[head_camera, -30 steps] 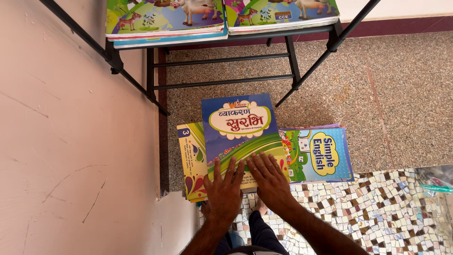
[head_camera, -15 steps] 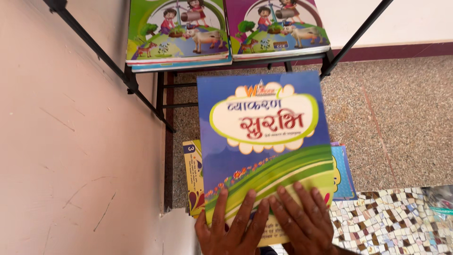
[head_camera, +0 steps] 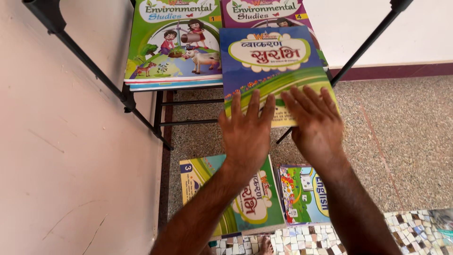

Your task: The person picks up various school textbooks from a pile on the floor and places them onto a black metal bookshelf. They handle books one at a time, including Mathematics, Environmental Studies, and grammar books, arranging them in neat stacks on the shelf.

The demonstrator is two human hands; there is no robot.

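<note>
The pink wall (head_camera: pixel 71 156) runs along the outer side of the left hand. The speckled floor (head_camera: pixel 406 137) lies beneath and to the right of the right hand. A strip of mosaic tile (head_camera: pixel 330 236) shows below both forearms.

A black metal rack (head_camera: pixel 127 97) stands ahead of the hands, its shelf at fingertip level. On that shelf, just beyond the left hand, lies a green book (head_camera: pixel 174 42) with a cartoon cover of children and a cow. A purple book (head_camera: pixel 264 12) sits beside it, ahead of the right hand and mostly covered.

The blue book (head_camera: pixel 271 59), with a green and yellow band across its lower cover, rests over the purple book and overhangs the shelf's front edge towards the wrists.

The left hand (head_camera: pixel 245 134) lies flat, palm down, fingers spread, with fingertips on the blue book's near edge. The right hand (head_camera: pixel 316 125) is likewise flat and spread, pressing the book's lower right corner. Neither hand is curled around anything.

On the floor below the wrists, a yellow-green book (head_camera: pixel 255 198) lies under the left forearm. A blue-green book (head_camera: pixel 304 193) lies between the two forearms, touching the first.
</note>
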